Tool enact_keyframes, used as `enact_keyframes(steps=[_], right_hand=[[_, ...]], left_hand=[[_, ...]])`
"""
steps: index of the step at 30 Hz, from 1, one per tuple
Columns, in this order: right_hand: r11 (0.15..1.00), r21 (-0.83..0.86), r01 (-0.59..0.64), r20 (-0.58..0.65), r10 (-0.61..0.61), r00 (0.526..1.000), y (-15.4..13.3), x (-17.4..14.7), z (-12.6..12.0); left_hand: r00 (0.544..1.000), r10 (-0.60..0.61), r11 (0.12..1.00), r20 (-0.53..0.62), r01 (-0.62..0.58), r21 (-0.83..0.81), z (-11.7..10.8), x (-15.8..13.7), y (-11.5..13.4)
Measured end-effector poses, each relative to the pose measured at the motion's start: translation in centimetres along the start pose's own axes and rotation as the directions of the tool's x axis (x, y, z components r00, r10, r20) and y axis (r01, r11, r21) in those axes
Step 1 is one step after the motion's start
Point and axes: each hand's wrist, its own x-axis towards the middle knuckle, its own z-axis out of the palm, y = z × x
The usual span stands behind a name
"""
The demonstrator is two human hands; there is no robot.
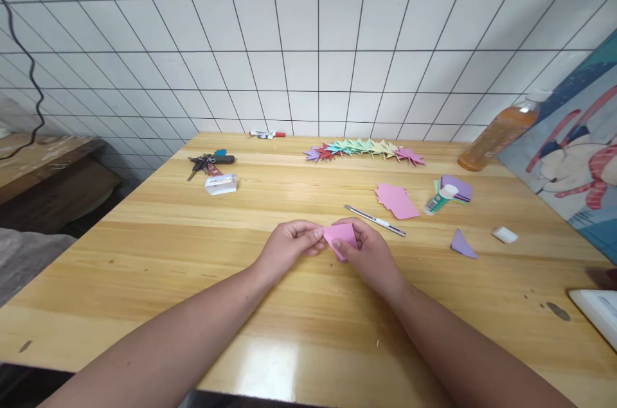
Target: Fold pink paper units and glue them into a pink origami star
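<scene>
Between my two hands is a folded piece of pink paper [344, 236], held just above the wooden table [193, 305]. My left hand [294, 244] pinches its left corner between thumb and fingers. On the paper's right side, my right hand [369, 250] grips it, thumb on top and fingers behind. A slim craft knife [375, 220] lies just beyond my right hand. Farther off rests a fanned stack of pink paper pieces [398, 200]. To the right is a folded purple paper triangle [463, 245].
A glue stick [439, 200] leans by coloured paper squares [457, 187]; an eraser [505, 235] lies nearer. Along the tiled wall are a row of folded paper stars [366, 149], a marker [267, 134] and a drink bottle [501, 135]. Keys [209, 162] and a small box [221, 184] sit left.
</scene>
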Motion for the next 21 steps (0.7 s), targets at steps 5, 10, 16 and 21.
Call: enact_keyframes(steps=[5, 10, 16, 21], right_hand=[[0.993, -0.12, 0.002, -0.006, -0.003, 1.0, -0.12, 0.02, -0.24], [0.977, -0.204, 0.063, -0.008, -0.066, 0.998, 0.22, 0.09, -0.29], [0.963, -0.234, 0.134, 0.034, -0.13, 0.991, 0.38, -0.03, -0.32], [0.952, -0.24, 0.191, 0.04, -0.187, 0.981, 0.26, -0.2, -0.31]], left_hand=[[0.999, 0.009, 0.997, 0.042, -0.012, 0.074, -0.32, 0.14, -0.06], [0.996, -0.022, 0.998, 0.087, 0.017, 0.057, -0.4, 0.06, -0.01], [0.998, -0.025, 0.997, 0.054, 0.021, 0.075, -0.32, 0.18, -0.17], [0.998, -0.042, 0.998, 0.054, 0.04, 0.047, -0.24, 0.13, -0.03]])
